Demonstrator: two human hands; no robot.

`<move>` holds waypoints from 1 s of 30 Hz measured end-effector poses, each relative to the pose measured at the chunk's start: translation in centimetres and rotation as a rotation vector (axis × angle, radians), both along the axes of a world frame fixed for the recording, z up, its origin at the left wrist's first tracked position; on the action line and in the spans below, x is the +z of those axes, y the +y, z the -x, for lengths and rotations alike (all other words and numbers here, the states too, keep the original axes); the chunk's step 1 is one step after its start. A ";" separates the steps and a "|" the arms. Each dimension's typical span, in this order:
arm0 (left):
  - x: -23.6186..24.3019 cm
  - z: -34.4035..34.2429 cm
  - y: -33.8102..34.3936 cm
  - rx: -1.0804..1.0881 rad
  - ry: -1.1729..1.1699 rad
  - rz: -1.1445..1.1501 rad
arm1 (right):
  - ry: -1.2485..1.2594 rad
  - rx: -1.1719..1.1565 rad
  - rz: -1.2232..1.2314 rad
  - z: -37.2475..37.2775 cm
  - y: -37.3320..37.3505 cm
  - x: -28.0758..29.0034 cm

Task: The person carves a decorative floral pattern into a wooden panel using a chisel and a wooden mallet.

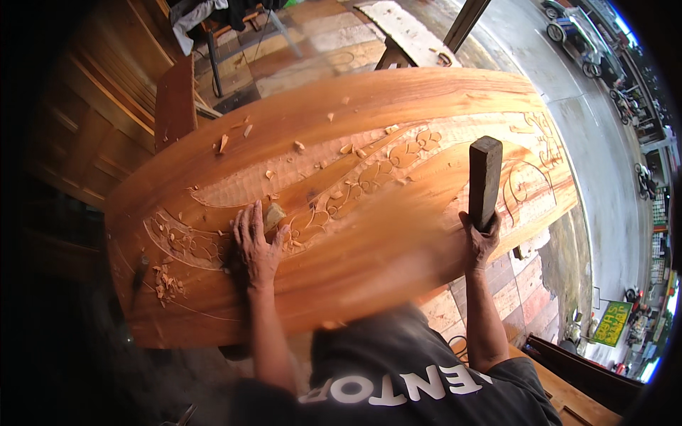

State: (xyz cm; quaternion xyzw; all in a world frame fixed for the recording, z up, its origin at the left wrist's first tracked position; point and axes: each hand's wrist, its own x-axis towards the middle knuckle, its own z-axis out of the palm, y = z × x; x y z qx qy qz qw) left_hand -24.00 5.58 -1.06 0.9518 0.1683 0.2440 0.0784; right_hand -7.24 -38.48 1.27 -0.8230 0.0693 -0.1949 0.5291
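A large carved wooden panel [341, 284] lies in front of me, with shallow recesses and curling vine and leaf relief. My left hand [259, 245] rests on its left part, fingers stretched out over the wood. Beside the index finger and thumb sits a small pale block [273, 215]; whether the fingers touch it is hard to tell. My right hand [482, 240] is closed around the lower end of a dark, square-sided wooden mallet [484, 177], which stands upright near the panel's right part. Loose wood shavings [168, 282] are scattered over the panel.
A dark, narrow tool-like shape [140, 272] shows dimly at the panel's left end. Wooden doors or panels [92, 121] lean at the left. Beyond the panel stands a pale board on a support [405, 32]. A wet street [590, 142] with parked vehicles [575, 35] runs along the right.
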 end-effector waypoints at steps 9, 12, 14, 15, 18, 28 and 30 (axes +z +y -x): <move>1.2 -6.4 -7.3 -0.185 -0.071 0.055 | -0.018 0.036 -0.180 0.8 0.4 -1.2; -3.3 -11.2 -12.6 -0.063 0.244 0.092 | -0.080 0.029 -0.221 0.7 -0.6 -0.1; -4.0 -11.5 -17.1 -0.089 0.175 0.133 | -0.074 -0.026 -0.190 0.4 -2.3 0.0; -3.9 -10.7 -18.3 -0.088 0.167 0.127 | -0.064 -0.046 -0.154 0.2 -2.6 0.0; -3.4 -6.8 -20.1 -0.299 0.127 -0.048 | -0.051 -0.095 -0.229 0.2 -2.5 -0.2; 0.5 -12.0 -12.7 -0.112 -0.096 0.134 | -0.078 -0.083 -0.222 0.4 -2.3 -0.2; 0.4 -13.2 -12.0 -0.193 -0.029 0.152 | -0.063 -0.096 -0.159 0.3 -2.6 -0.1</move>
